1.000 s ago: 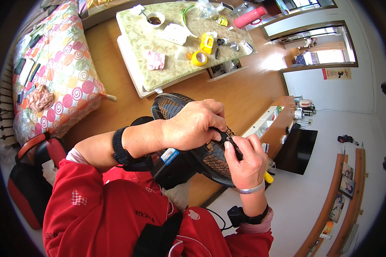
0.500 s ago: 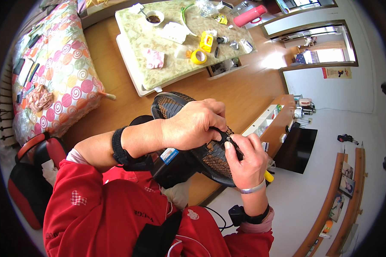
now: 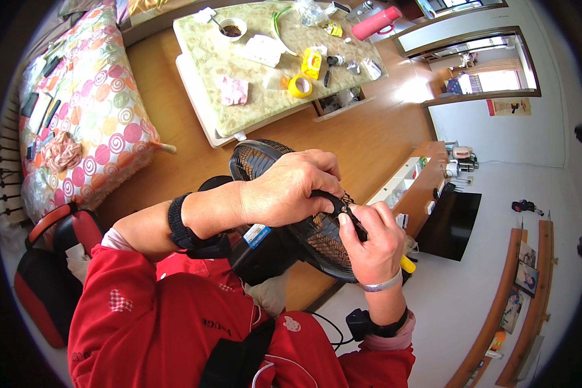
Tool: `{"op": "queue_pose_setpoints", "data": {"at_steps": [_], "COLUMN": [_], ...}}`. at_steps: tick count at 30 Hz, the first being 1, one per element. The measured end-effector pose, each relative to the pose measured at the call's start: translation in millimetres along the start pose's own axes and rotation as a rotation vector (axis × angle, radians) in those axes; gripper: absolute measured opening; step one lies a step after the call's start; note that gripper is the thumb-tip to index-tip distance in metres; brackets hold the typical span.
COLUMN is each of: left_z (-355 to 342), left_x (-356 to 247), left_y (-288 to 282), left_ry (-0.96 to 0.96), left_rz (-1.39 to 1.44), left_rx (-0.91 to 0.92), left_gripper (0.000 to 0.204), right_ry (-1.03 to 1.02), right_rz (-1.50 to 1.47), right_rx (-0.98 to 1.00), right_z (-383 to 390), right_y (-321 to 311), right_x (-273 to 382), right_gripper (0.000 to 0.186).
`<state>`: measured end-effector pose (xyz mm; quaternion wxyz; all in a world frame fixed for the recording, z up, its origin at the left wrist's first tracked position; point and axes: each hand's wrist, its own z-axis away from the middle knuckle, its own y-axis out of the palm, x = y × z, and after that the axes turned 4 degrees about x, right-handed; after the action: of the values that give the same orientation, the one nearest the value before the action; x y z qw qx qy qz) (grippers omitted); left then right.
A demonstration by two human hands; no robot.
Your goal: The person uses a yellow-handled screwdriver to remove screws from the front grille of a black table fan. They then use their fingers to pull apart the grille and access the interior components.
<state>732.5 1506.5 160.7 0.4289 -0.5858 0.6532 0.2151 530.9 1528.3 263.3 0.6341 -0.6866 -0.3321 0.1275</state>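
Note:
A black electric fan (image 3: pixel 320 249) with a round wire grille stands tilted in front of my body. My left hand (image 3: pixel 294 187) reaches across the grille, its fingers curled and its thumb pressed at a black rim piece near the grille's middle. Close beside it, my right hand (image 3: pixel 376 238) grips the same dark piece, the thumb pushing on a small fastener (image 3: pixel 343 209) there. The thumb tips are almost together. Behind my left wrist shows the black fan base (image 3: pixel 258 258) with a blue and white label. My palms hide part of the grille.
Beyond the fan stands a marble-patterned table (image 3: pixel 239 116) with a bowl (image 3: pixel 231 29), yellow tape (image 3: pixel 299 86) and a pink thermos (image 3: pixel 376 24). A bed with a dotted cover (image 3: pixel 110 116) lies left, a red-black chair (image 3: pixel 45 278) nearer. At right are a low cabinet (image 3: pixel 427 187) and television (image 3: pixel 449 226).
The view has shifted very slightly. Both hands stay on the fan in nearly the same grip.

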Motion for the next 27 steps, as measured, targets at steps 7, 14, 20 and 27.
{"op": "queue_pose_setpoints", "data": {"at_steps": [7,14,20,27], "left_z": [1.2,-2.1,-3.0,0.8], "left_x": [-5.1,-1.0,-1.7,-1.5], "left_y": [0.3,10.7,12.9,19.9], "left_ry": [0.116,0.209,0.284,0.269], "left_rz": [0.028,-0.030,-0.180,-0.195], "left_rx": [0.040,-0.033,-0.013,-0.091], "left_gripper": [0.034,0.016,0.023,0.030], "right_ry": [-0.014,-0.032,-0.039,-0.039], "right_rz": [0.023,0.047,0.057,0.059], "right_rx": [-0.005,-0.022,-0.004,-0.003], "right_z": [-0.6,0.9,2.6,-0.2], "right_y": [0.2,0.2,-1.0,0.6], "right_x": [0.3,1.2,-0.5,-3.9], "right_gripper": [0.014,0.014,0.015,0.015]}}
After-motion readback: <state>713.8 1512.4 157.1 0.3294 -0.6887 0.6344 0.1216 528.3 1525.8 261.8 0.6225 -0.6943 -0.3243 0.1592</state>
